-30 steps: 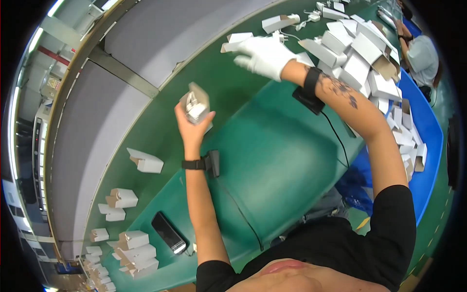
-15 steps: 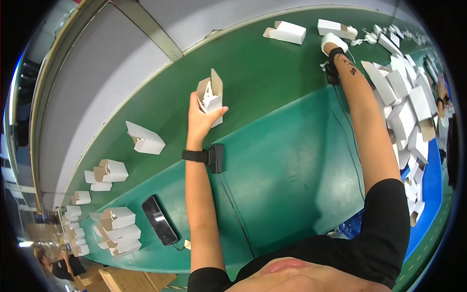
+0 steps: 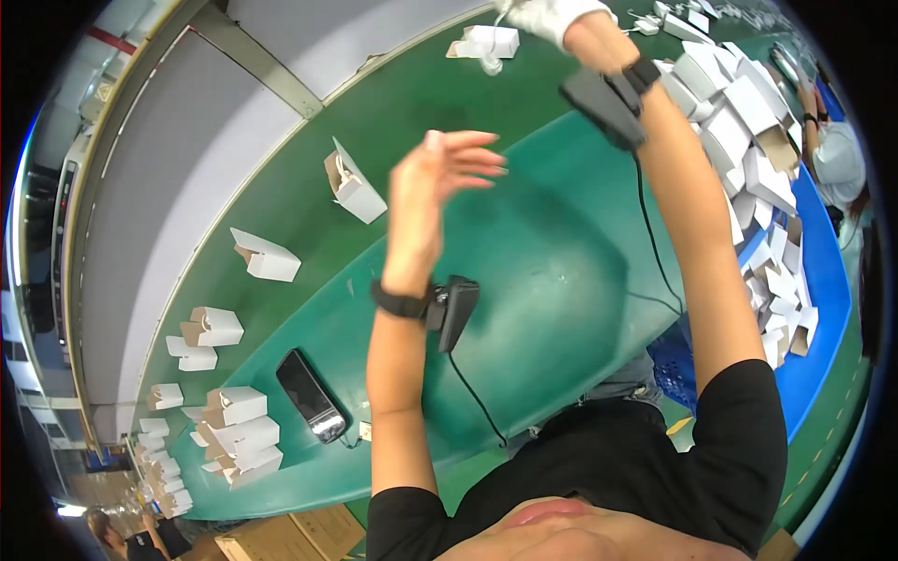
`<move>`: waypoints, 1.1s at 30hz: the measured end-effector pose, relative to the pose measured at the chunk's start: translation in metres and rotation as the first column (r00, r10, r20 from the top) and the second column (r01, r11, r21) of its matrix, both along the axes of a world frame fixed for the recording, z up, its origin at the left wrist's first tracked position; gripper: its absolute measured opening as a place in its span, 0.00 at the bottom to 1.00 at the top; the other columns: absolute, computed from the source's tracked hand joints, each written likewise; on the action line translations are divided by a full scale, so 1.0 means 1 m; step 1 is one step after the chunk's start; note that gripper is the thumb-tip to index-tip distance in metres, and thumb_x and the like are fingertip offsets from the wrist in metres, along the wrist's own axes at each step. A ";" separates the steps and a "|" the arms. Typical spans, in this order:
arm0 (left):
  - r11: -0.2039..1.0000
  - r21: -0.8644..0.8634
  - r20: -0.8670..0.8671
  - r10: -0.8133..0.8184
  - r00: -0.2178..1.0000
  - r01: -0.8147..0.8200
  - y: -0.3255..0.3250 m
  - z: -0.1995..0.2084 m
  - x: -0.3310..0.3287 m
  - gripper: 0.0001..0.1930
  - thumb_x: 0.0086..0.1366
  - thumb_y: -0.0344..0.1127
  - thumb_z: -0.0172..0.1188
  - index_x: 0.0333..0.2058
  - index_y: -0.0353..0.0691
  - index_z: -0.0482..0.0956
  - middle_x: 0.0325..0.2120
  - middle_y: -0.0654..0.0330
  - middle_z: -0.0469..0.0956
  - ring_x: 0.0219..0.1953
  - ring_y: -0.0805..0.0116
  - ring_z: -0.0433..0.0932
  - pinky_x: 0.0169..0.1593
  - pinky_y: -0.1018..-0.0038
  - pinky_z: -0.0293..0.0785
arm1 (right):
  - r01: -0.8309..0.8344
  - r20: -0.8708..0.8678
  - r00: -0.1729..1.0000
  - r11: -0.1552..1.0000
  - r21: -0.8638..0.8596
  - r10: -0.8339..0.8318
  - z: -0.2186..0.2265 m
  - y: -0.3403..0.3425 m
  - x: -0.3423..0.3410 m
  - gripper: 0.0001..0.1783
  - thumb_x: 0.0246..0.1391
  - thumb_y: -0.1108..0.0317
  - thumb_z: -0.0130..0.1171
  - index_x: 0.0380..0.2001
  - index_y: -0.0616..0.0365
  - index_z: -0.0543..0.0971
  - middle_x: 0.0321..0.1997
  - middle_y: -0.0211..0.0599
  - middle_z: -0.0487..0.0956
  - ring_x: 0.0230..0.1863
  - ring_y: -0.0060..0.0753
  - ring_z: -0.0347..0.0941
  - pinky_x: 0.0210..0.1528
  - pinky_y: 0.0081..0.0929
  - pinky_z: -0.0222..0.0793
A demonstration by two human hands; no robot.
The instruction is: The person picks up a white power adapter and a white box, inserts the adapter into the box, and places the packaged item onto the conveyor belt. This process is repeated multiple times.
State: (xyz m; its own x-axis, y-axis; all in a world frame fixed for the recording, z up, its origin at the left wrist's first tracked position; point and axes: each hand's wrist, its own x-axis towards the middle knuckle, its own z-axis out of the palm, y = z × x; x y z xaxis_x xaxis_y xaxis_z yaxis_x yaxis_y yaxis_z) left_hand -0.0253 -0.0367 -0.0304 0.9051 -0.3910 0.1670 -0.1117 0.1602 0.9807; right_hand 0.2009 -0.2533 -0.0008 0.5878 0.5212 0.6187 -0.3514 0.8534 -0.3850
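Observation:
My bare left hand (image 3: 440, 178) is raised over the green table, fingers stretched out to the right, holding nothing. To its left an open white box (image 3: 360, 198) stands with a white item inside. At the far edge my right hand (image 3: 566, 19), in a white glove, is partly cut off by the frame. From its fingertips hangs a blurred white cable (image 3: 491, 58), in front of another open white box (image 3: 505, 41). Both wrists wear black straps with a black device and a wire.
More white boxes (image 3: 271, 262) line the left side, some stacked near a dark handheld device (image 3: 311, 397). A blue bin (image 3: 823, 290) at right is heaped with white boxes (image 3: 739, 112). White cables (image 3: 744, 14) lie at the far right. Another person's arm (image 3: 809, 103) shows beyond the bin.
My left hand has let go of the box, which now stands on the table to the left. My right hand has moved left from the cable pile, with a white cable hanging from it.

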 end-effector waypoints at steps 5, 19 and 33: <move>0.704 -0.639 -0.522 -0.101 0.847 -0.310 -0.055 -0.019 0.013 0.27 0.66 0.56 0.44 0.44 0.33 0.73 0.34 0.51 0.77 0.37 0.57 0.75 0.47 0.63 0.70 | 0.818 0.526 0.569 0.369 -0.442 -0.632 -0.006 0.000 -0.185 0.21 0.56 0.60 0.54 0.51 0.56 0.69 0.42 0.36 0.75 0.43 0.29 0.74 0.39 0.22 0.69; 0.810 -0.581 -0.553 -0.323 0.768 -0.078 -0.116 -0.027 0.006 0.30 0.65 0.57 0.45 0.52 0.35 0.66 0.41 0.52 0.73 0.43 0.58 0.74 0.48 0.64 0.70 | 0.950 0.989 -0.144 -0.274 0.148 0.035 -0.064 -0.060 -0.252 0.22 0.43 0.65 0.63 0.43 0.56 0.72 0.48 0.38 0.74 0.51 0.42 0.70 0.50 0.31 0.66; -0.331 0.813 0.550 0.167 0.818 -0.479 -0.074 -0.049 0.301 0.46 0.53 0.69 0.51 0.57 0.33 0.58 0.40 0.45 0.78 0.42 0.53 0.78 0.42 0.63 0.73 | 0.901 0.728 0.196 -0.173 -0.398 -0.657 -0.082 -0.125 -0.264 0.34 0.33 0.75 0.72 0.46 0.59 0.66 0.44 0.43 0.72 0.38 0.29 0.73 0.39 0.26 0.72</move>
State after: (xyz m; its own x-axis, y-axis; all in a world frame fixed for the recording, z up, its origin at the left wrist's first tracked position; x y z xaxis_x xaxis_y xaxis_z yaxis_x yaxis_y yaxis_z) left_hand 0.2757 -0.1108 -0.0791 0.9810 0.1257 0.1477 0.1437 -0.9825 -0.1181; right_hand -0.0626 -0.3780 -0.0827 0.8244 -0.0224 0.5656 0.5507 -0.1993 -0.8106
